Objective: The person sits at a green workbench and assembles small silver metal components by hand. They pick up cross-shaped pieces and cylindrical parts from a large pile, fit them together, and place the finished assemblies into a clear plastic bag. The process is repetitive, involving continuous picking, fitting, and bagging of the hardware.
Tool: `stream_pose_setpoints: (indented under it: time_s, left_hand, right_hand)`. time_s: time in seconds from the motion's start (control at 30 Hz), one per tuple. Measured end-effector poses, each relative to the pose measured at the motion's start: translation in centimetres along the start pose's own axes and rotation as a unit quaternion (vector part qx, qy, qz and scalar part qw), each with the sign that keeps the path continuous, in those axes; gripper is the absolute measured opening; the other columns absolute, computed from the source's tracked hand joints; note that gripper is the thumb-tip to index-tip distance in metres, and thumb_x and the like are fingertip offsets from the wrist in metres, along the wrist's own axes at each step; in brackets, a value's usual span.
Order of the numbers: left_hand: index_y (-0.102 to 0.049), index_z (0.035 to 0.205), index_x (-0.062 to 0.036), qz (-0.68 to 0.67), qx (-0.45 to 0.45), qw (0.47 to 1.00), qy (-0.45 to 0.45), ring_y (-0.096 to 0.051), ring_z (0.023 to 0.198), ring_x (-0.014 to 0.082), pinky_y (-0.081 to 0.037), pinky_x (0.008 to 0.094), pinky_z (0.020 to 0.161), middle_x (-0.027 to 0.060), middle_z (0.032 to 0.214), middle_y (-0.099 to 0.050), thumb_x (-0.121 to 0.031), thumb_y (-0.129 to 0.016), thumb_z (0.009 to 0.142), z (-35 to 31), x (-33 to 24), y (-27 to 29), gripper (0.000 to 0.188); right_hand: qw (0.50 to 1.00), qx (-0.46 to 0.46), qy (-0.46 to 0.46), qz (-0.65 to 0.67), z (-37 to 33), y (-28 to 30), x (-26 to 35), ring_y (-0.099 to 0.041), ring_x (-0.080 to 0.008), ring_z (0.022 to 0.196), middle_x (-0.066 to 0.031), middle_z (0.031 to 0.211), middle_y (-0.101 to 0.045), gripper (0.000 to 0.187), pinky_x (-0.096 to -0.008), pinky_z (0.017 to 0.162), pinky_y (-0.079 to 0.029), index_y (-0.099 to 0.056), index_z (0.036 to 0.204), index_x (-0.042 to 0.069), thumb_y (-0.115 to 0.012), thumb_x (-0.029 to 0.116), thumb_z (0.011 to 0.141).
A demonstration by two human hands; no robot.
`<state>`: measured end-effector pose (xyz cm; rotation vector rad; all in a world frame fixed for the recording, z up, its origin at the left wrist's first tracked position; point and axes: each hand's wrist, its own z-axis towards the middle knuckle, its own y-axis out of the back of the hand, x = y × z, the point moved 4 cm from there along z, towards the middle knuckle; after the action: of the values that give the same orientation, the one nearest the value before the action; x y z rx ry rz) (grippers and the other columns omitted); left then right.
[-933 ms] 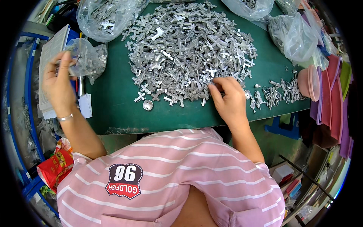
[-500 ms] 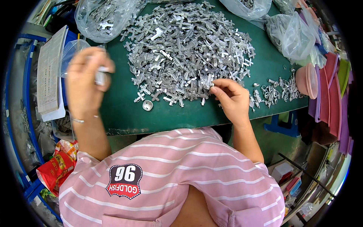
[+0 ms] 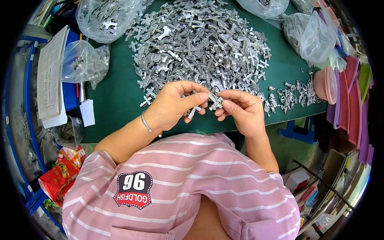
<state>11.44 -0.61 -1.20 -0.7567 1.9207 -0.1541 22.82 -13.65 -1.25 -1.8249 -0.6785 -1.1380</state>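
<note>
Both hands meet at the near edge of a large heap of silver metal cross pendants (image 3: 200, 48) on the green table (image 3: 120, 116). My right hand (image 3: 246, 112) pinches an ornate silver pendant (image 3: 216, 101) between thumb and forefinger; its exact shape is partly covered. At the left side of that piece are the thumb and forefinger of my left hand (image 3: 172, 105), seemingly touching it. Below them, a small silver cross pendant (image 3: 194, 111) sticks out from the curled fingers of the same hand. More metal shows inside those fingers, mostly hidden.
Left stands a clear plastic bag (image 3: 82, 66) holding some crosses, beside a printed sheet (image 3: 52, 80). Bigger bags (image 3: 106, 24) (image 3: 310, 38) lie at the back. Sorted silver pieces (image 3: 287, 100) lie at right, near a pink cup (image 3: 325, 85). A blue stool (image 3: 298, 130) stands below.
My left hand has come from the plastic bag at left to the middle, beside my right hand. The right hand has drawn slightly nearer, lifting the pendant off the heap's edge.
</note>
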Motion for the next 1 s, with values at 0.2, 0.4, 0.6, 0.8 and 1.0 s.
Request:
stream_pose_setpoints:
  time_s: [0.2, 0.4, 0.6, 0.8, 1.0]
  left_hand:
    - [-0.059, 0.096, 0.0018, 0.011, -0.011, 1.000, 0.005, -0.059, 0.065, 0.0114, -0.042, 0.0194, 0.040, 0.0071, 0.077, -0.061, -0.015, -0.059, 0.086, -0.2, 0.2, 0.2, 0.019]
    - [-0.060, 0.099, -0.0002, -0.169, 0.066, 0.976, 0.122, -0.064, 0.073, 0.0138, -0.051, 0.0214, 0.043, 0.0064, 0.083, -0.063, -0.020, -0.056, 0.088, -0.4, 1.0, -1.0, 0.023]
    - [-0.056, 0.097, -0.0004, -0.138, 0.089, 0.981, 0.107, -0.064, 0.072, 0.0186, -0.049, 0.0238, 0.041, 0.0098, 0.084, -0.061, -0.019, -0.054, 0.088, -0.5, 1.7, -0.7, 0.021]
    - [-0.054, 0.096, -0.0023, -0.118, 0.085, 0.987, 0.071, -0.060, 0.074, 0.0180, -0.046, 0.0248, 0.041, 0.0089, 0.086, -0.057, -0.017, -0.053, 0.087, -0.8, 1.3, -0.2, 0.017]
    - [-0.054, 0.093, -0.0027, -0.161, 0.068, 0.981, 0.083, -0.060, 0.074, 0.0184, -0.045, 0.0242, 0.041, 0.0089, 0.086, -0.056, -0.018, -0.051, 0.088, -0.8, 0.9, -0.9, 0.016]
  right_hand:
    - [1.000, -0.008, -0.011, 0.012, 0.0, 0.0, -0.1, -0.063, -0.0156, 0.074, -0.0122, 0.084, -0.064, 0.019, -0.0248, 0.061, -0.053, -0.061, 0.102, -0.006, -0.058, -0.001, 0.084]
    - [0.881, 0.087, 0.351, -0.304, -1.6, -4.1, 3.1, -0.060, -0.0252, 0.076, -0.0142, 0.085, -0.062, 0.013, -0.0303, 0.068, -0.048, -0.064, 0.085, -0.002, -0.063, -0.005, 0.072]
    - [0.752, -0.173, 0.329, -0.544, 2.8, 0.7, 0.7, -0.056, -0.0275, 0.077, -0.0112, 0.084, -0.057, 0.014, -0.0354, 0.068, -0.046, -0.062, 0.083, 0.001, -0.066, -0.002, 0.070]
    - [0.744, -0.162, 0.363, -0.538, 2.5, 1.1, 1.8, -0.054, -0.0285, 0.079, -0.0102, 0.088, -0.058, 0.021, -0.0357, 0.070, -0.044, -0.061, 0.088, 0.003, -0.067, 0.000, 0.068]
    - [0.690, -0.153, 0.377, -0.599, 3.3, 0.1, 1.6, -0.054, -0.0266, 0.080, -0.0076, 0.088, -0.058, 0.020, -0.0354, 0.069, -0.043, -0.061, 0.085, 0.003, -0.068, 0.002, 0.066]
